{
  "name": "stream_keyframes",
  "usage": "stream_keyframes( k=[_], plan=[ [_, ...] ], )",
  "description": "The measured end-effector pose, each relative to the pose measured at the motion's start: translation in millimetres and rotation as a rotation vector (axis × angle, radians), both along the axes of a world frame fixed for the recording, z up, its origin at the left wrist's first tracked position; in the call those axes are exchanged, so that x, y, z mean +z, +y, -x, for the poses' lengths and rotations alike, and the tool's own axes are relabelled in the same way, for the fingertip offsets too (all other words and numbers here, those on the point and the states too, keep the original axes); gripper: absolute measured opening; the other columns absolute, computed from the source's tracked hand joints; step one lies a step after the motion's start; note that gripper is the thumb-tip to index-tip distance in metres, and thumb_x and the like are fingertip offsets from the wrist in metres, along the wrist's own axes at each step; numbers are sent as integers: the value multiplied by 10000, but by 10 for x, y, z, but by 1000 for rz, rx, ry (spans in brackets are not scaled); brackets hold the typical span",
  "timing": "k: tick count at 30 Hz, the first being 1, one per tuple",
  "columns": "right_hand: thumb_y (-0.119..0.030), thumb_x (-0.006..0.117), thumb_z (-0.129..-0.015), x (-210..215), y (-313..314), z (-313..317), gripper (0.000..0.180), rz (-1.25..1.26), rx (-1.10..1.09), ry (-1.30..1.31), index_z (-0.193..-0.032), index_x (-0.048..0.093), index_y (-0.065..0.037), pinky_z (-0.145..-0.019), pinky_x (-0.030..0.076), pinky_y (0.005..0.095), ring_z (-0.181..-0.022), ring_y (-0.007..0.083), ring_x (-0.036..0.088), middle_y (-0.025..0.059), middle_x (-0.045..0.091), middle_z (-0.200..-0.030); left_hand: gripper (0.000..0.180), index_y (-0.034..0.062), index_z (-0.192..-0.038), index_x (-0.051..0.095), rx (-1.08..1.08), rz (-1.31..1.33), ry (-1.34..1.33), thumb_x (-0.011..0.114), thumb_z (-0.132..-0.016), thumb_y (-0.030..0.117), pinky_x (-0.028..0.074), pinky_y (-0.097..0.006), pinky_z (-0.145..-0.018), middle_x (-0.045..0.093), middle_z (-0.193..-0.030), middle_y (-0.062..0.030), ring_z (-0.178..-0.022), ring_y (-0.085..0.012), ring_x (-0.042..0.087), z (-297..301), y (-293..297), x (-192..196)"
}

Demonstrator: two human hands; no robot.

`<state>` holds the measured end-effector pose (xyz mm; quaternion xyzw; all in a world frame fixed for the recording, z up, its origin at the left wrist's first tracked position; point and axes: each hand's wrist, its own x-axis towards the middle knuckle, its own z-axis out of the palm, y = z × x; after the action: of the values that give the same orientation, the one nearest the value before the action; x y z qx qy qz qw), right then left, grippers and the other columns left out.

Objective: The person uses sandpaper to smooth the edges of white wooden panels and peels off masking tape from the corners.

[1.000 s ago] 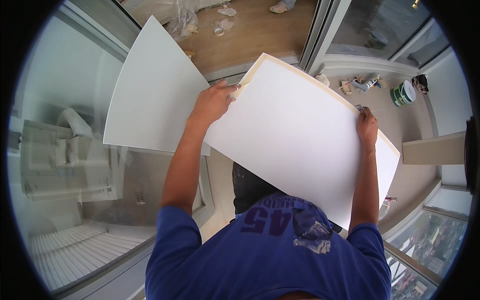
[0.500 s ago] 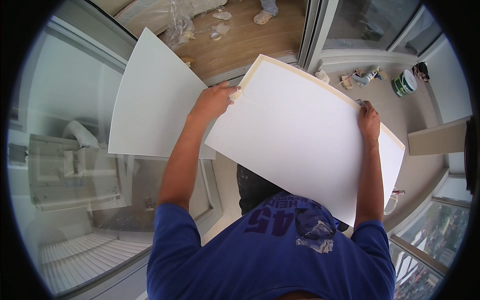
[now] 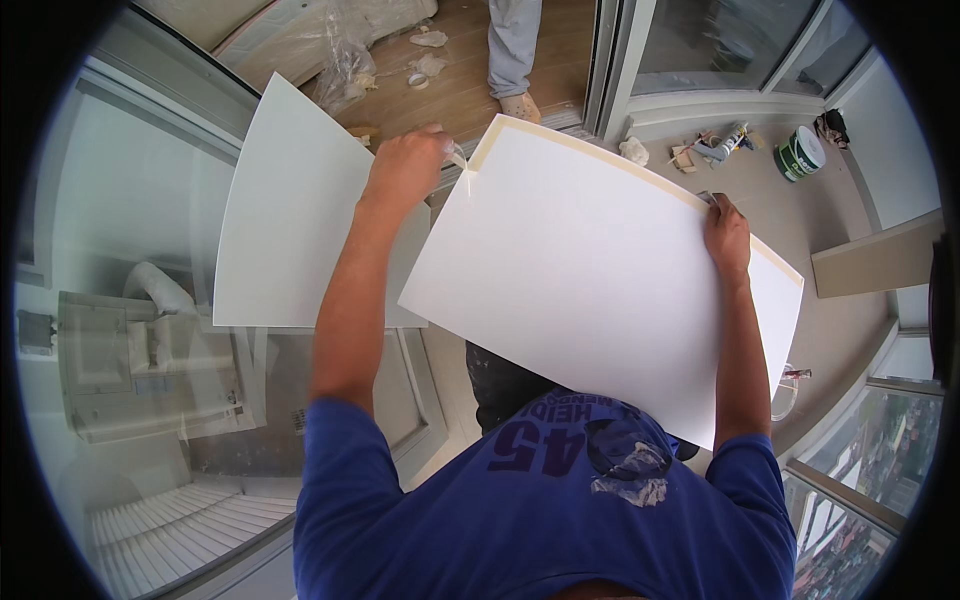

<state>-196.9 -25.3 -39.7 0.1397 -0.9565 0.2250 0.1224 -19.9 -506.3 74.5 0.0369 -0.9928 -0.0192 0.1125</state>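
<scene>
A large white panel [image 3: 590,270] is tilted in front of me, with beige tape [image 3: 600,160] along its far edge and the upper part of its left edge. My left hand [image 3: 408,168] is closed in a pinch just off the panel's left edge. From its fingers a thin, pale tape strip [image 3: 460,158] runs to that edge, partly lifted off the panel. My right hand [image 3: 728,235] grips the far edge toward the right. By its fingertips shows a small greyish thing [image 3: 708,198], too small to make out.
Another white panel [image 3: 300,220] stands at the left by the glass door. Beyond the threshold, a person's leg [image 3: 513,50] and plastic sheeting [image 3: 345,60] are visible. A white and green bucket [image 3: 799,153] and several tools [image 3: 722,145] lie far right.
My left hand has moved up and left, away from the panel's edge, pulling the tape strip loose. My right hand keeps its grip. The other person's foot has come nearer the threshold.
</scene>
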Motion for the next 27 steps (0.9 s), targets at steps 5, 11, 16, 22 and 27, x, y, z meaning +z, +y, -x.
stream_keyframes(
  k=[5, 11, 16, 22, 27],
  plan=[
    [-158, 534, -1026, 6, -37, -12, 214, 3, 23, 17, -1140, 672, -40, -898, 548, 562, -986, 496, 691, 271, 733, -1053, 112, 67, -1009, 760, -13, 89, 166, 666, -978, 118, 569, -476, -820, 725, -1072, -79, -961, -353, 711, 269, 47, 571],
    [-147, 528, -1021, 11, -52, -8, 226, -28, 9, -30, -1156, 675, -42, -923, 544, 561, -1007, 483, 692, 263, 735, -1084, 162, 60, -1094, 771, -9, 152, 659, 680, -984, 138, 580, -399, -847, 774, -1103, -93, -947, -302, 739, 244, 58, 1489],
    [-137, 542, -1007, -59, 47, 21, 235, -50, 12, 63, -1174, 678, -44, -955, 524, 530, -1012, 445, 706, 240, 747, -1083, 202, 17, -1165, 744, -204, -318, 748, 696, -988, 102, 548, -353, -812, 757, -1061, -159, -890, -286, 713, -206, 368, 1947],
    [-75, 566, -976, -39, 46, -18, 247, -68, 63, 208, -1190, 686, -50, -990, 479, 487, -1063, 366, 692, 184, 748, -1097, 195, -33, -1039, 752, -309, -738, 810, 573, -962, -20, 532, -303, -800, 782, -1074, -85, -872, -154, 678, -643, 413, 1387],
    [-29, 573, -964, -120, 144, 5, 287, -78, 141, 414, -1225, 687, -58, -976, 481, 473, -1096, 342, 673, 135, 734, -1155, 203, -24, -853, 678, -159, -1444, 949, 477, -872, -1, 536, -365, -680, 661, -847, -125, -683, -197, 592, -1116, 405, 906]
  ],
)
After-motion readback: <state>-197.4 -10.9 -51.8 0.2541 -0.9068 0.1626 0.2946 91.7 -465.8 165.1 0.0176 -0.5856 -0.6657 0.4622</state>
